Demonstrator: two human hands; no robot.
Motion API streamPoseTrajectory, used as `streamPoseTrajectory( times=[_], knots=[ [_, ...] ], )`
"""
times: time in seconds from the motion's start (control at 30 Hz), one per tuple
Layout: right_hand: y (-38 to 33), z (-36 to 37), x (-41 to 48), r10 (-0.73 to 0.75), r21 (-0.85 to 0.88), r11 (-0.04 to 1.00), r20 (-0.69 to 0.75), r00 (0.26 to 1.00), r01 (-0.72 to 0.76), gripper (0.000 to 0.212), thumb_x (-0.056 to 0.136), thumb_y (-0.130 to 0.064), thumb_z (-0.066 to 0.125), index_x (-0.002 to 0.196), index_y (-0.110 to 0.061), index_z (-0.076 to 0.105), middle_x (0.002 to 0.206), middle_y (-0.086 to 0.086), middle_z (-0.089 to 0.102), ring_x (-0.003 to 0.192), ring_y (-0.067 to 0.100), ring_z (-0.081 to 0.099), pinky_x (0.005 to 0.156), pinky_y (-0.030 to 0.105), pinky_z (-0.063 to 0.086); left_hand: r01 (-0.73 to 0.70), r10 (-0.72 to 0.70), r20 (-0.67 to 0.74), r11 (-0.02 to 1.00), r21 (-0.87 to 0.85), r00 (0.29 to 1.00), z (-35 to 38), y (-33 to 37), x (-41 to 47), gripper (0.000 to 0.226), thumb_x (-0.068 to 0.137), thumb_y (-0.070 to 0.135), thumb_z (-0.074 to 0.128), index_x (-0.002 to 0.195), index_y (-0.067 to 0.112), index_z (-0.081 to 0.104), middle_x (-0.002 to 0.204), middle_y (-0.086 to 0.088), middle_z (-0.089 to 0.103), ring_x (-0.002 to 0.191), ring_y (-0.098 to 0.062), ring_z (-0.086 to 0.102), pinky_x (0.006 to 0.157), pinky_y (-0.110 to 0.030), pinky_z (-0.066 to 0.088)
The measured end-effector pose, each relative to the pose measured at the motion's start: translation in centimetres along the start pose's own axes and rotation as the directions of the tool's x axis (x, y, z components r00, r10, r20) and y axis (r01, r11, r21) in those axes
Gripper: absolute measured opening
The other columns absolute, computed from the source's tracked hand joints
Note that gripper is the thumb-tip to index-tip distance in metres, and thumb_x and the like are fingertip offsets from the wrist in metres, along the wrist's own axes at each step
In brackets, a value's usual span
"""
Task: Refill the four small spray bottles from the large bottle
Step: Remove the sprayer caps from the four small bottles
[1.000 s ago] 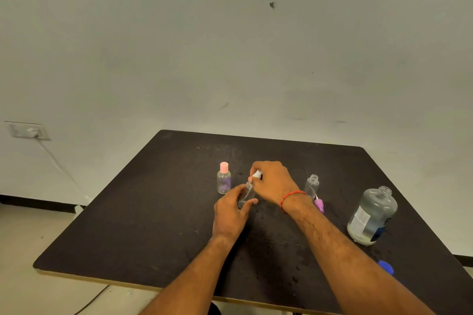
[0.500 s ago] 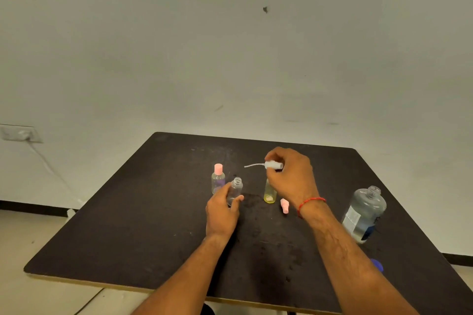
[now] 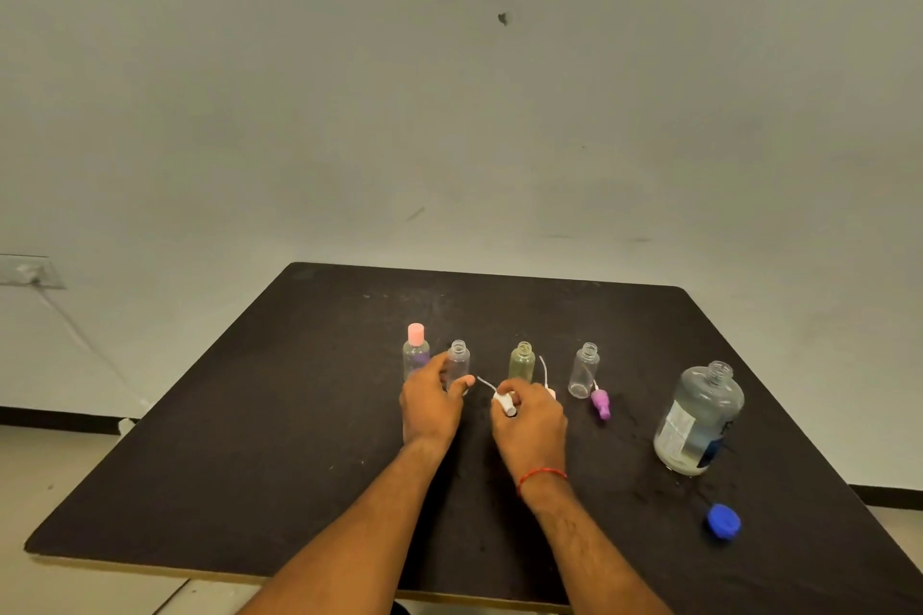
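Four small bottles stand in a row on the black table (image 3: 249, 439). The leftmost bottle (image 3: 415, 355) keeps its pink cap. My left hand (image 3: 429, 407) grips the second, clear uncapped bottle (image 3: 458, 362). My right hand (image 3: 529, 420) holds a white spray head (image 3: 504, 402) low over the table, its tube pointing left. A yellowish open bottle (image 3: 522, 361) and a clear open bottle (image 3: 584, 370) stand to the right. A purple spray head (image 3: 601, 404) lies beside the clear one. The large uncapped bottle (image 3: 699, 420) stands at the right, partly filled.
A blue cap (image 3: 723, 521) lies near the table's front right edge. Another spray head with a white tube (image 3: 544, 372) lies behind my right hand. A wall socket (image 3: 30, 271) with a cable sits at the far left.
My right hand pulled the white spray head out of the second bottle and lowered it to the table. My left hand kept hold of that bottle.
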State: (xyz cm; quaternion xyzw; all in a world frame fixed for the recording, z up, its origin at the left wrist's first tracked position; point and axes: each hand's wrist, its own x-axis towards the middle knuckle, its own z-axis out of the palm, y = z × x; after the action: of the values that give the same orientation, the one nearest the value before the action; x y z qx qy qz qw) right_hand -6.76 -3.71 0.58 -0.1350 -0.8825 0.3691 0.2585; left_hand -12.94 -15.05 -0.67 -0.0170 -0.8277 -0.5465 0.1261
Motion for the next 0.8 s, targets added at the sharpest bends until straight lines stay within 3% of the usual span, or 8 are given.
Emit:
streamPoseTrajectory(
  times=[0.1,0.2,0.3,0.43,0.53,0.63,0.8],
  knots=[
    [0.2,0.5,-0.1,0.011,-0.051,0.999,0.028,1.0,-0.01,0.005,0.08,-0.02,0.066,0.08,-0.022,0.062,0.066,-0.015,0.043,0.081,0.024,0.058,0.078,0.034,0.051,0.009,-0.01,0.021,0.999,0.039,1.0,0.3,-0.2,0.3,0.028,0.087,0.02,0.08,0.114,0.02,0.073,0.099,0.005,0.07,0.094,-0.012,0.067,0.088,-0.024,0.05],
    [0.3,0.9,0.4,-0.022,-0.102,0.994,0.038,0.999,0.026,0.006,0.083,-0.02,0.063,0.08,-0.019,0.058,0.073,-0.007,0.058,0.076,0.019,0.048,0.089,0.038,0.049,-0.003,0.002,0.033,0.999,0.042,0.999,0.6,-0.3,0.5,0.026,0.088,0.02,0.079,0.113,0.02,0.073,0.096,0.007,0.069,0.092,-0.011,0.066,0.09,-0.027,0.054],
    [0.4,1.6,0.9,-0.03,-0.153,0.987,0.071,0.997,0.041,0.006,0.085,-0.023,0.062,0.087,-0.019,0.059,0.089,0.0,0.066,0.079,0.02,0.052,0.085,0.032,0.044,-0.009,0.008,0.051,0.999,0.034,0.999,0.9,-0.6,0.6,0.029,0.089,0.019,0.077,0.118,0.019,0.072,0.092,0.011,0.064,0.09,-0.009,0.064,0.088,-0.024,0.051],
    [0.3,2.2,1.4,-0.046,-0.213,0.975,0.094,0.995,0.065,0.01,0.087,-0.027,0.06,0.093,-0.019,0.06,0.094,0.002,0.065,0.087,0.022,0.062,0.081,0.028,0.035,-0.025,0.022,0.058,0.999,0.041,0.998,0.9,-0.8,0.6,0.028,0.09,0.016,0.075,0.118,0.019,0.072,0.092,0.014,0.063,0.09,-0.005,0.062,0.084,-0.019,0.048],
    [0.2,2.3,1.6,-0.053,-0.219,0.973,0.091,0.994,0.072,0.011,0.086,-0.028,0.062,0.091,-0.019,0.06,0.094,0.004,0.065,0.086,0.023,0.062,0.076,0.028,0.038,-0.022,0.019,0.06,0.998,0.052,0.998,0.8,-0.7,0.5,0.029,0.091,0.015,0.074,0.119,0.022,0.071,0.094,0.016,0.063,0.093,-0.004,0.063,0.077,-0.006,0.038],
    [0.2,2.5,1.6,-0.06,-0.219,0.972,0.098,0.993,0.081,0.012,0.086,-0.029,0.063,0.091,-0.018,0.06,0.093,0.005,0.065,0.085,0.023,0.062,0.073,0.027,0.042,-0.017,0.013,0.066,0.999,0.051,0.998,0.8,-0.9,0.5,0.03,0.091,0.015,0.073,0.119,0.024,0.071,0.093,0.017,0.063,0.095,-0.007,0.066,0.079,-0.011,0.041],
    [0.1,2.7,1.6,-0.055,-0.217,0.973,0.11,0.992,0.078,0.014,0.087,-0.03,0.063,0.092,-0.018,0.059,0.094,0.006,0.065,0.086,0.024,0.063,0.072,0.029,0.045,-0.015,0.011,0.068,0.998,0.062,0.998,1.0,-1.1,0.6,0.023,0.091,0.014,0.073,0.112,0.025,0.072,0.083,0.026,0.059,0.083,0.004,0.061,0.075,-0.009,0.043]
  ],
)
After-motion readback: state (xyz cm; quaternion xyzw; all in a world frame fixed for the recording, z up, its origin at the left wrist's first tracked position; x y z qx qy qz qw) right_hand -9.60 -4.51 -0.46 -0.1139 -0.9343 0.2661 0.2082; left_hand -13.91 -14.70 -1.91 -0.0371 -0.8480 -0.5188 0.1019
